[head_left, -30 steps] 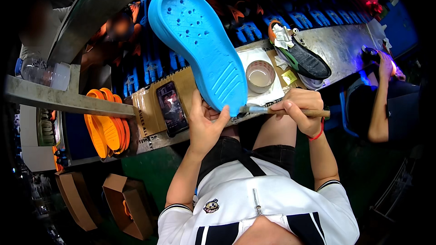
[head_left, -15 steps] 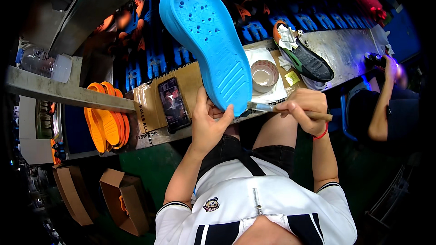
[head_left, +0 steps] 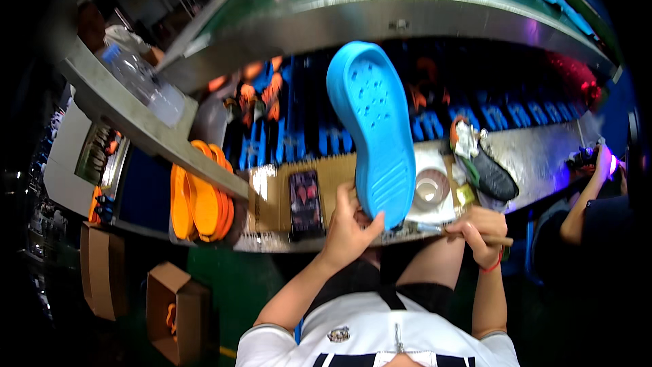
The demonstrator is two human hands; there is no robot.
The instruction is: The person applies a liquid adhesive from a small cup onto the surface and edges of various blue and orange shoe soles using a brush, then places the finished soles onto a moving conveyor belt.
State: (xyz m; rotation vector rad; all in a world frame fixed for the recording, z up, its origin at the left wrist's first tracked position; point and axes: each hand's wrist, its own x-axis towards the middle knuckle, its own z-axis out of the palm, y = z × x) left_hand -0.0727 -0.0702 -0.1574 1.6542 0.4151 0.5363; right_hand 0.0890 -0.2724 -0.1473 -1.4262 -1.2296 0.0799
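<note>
My left hand [head_left: 351, 228] grips the lower end of a blue shoe sole [head_left: 384, 156], thumb on its face and fingers behind. The sole stands tilted up, with small holes in its upper part and slanted grooves lower down. In my right hand [head_left: 482, 231] is a brush [head_left: 500, 239] with a wooden handle, its head pointing left at the sole's lower end; whether the bristles touch is too blurred to tell. Behind it, a round cup [head_left: 432, 189] rests on white paper [head_left: 440, 160]. A phone [head_left: 305, 202] lies on cardboard [head_left: 269, 190] left of my left hand.
Orange soles [head_left: 202, 198] stand at the bench's left, by a slanted metal post [head_left: 156, 126] and plastic bottle [head_left: 146, 88]. A dark shoe [head_left: 494, 175] lies right of the cup. Above runs a green belt [head_left: 292, 17]. A co-worker's arm [head_left: 583, 211] is at far right.
The view has tilted up, so the bench sits lower and the green belt shows. The sole appears lower and farther right, held as before. The brush stays in my right hand.
</note>
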